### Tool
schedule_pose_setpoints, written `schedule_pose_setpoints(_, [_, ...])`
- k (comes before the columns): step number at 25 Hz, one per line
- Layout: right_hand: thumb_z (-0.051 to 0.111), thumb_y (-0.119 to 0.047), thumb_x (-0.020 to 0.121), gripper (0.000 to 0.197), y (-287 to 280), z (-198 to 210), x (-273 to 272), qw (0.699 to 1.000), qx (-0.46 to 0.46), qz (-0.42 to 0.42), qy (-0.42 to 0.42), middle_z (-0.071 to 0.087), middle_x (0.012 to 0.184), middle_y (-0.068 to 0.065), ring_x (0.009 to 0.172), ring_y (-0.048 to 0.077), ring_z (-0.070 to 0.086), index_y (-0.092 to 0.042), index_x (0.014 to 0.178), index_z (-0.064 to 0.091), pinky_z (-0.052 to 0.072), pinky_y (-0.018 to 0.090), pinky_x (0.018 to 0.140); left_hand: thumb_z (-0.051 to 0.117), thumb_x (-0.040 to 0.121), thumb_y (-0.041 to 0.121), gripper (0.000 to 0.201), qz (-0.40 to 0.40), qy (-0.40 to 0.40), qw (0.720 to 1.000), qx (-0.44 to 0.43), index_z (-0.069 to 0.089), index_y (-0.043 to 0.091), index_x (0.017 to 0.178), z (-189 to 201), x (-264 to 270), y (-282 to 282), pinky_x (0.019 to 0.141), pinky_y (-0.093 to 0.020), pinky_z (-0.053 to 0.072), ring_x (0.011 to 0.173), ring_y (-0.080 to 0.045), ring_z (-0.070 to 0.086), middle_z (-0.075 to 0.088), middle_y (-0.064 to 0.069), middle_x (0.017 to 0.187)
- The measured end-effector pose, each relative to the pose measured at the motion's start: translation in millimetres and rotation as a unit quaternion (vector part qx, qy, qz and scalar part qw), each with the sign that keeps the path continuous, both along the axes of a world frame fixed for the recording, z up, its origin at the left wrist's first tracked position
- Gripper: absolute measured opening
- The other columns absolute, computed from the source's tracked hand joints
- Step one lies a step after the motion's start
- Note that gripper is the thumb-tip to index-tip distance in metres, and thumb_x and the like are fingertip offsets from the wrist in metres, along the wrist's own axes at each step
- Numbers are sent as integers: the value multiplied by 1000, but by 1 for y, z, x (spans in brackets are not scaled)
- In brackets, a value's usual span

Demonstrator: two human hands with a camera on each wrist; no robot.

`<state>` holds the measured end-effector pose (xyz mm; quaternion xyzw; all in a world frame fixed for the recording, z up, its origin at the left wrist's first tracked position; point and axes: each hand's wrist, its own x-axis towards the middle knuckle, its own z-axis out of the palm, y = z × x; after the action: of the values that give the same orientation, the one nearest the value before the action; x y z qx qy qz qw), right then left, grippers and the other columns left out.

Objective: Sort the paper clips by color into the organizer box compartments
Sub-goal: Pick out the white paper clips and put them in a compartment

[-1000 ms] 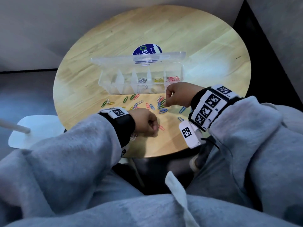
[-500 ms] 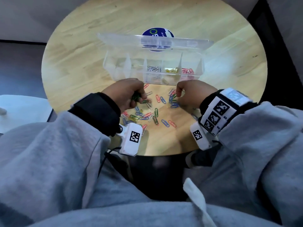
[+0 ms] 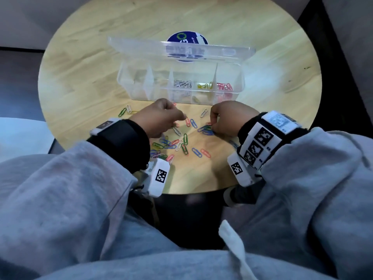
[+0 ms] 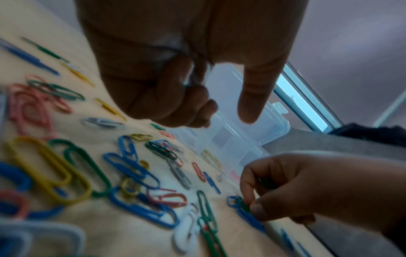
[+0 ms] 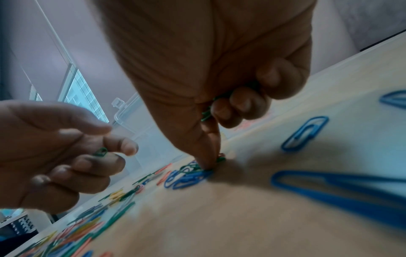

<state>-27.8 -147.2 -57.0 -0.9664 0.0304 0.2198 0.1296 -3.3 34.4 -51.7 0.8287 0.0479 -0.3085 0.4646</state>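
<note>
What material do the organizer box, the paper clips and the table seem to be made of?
Organizer box: clear, glossy plastic, probably rigid; the table shows through its walls and raised lid.
Paper clips: likely wire with a smooth coloured coating, judging by thin bent loops in blue, green, red, yellow and white.
Table: pale wood or wood-look laminate; grain lines and a soft sheen show.
</note>
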Motion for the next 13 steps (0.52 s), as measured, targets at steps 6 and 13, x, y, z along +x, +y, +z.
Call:
schedule_pose_setpoints(6, [60, -20, 81, 10, -1, 2, -3, 999, 35, -9, -17, 50, 79, -5, 81, 20, 50, -19, 90, 57, 41, 27, 68, 73, 74, 32, 17, -172, -59, 961, 210, 62, 20, 73, 4, -3, -10, 72, -26, 48, 69, -16, 58, 64, 3, 70])
schedule_pose_setpoints(13, [61, -16, 81, 5, -3, 11, -7, 999, 51, -7, -8, 54, 81, -3, 81, 19, 52, -18, 85, 59, 37, 25, 58, 75, 72, 30, 17, -205, -92, 923, 313, 61, 21, 76, 10, -12, -18, 53, -20, 34, 78, -18, 57, 62, 2, 79])
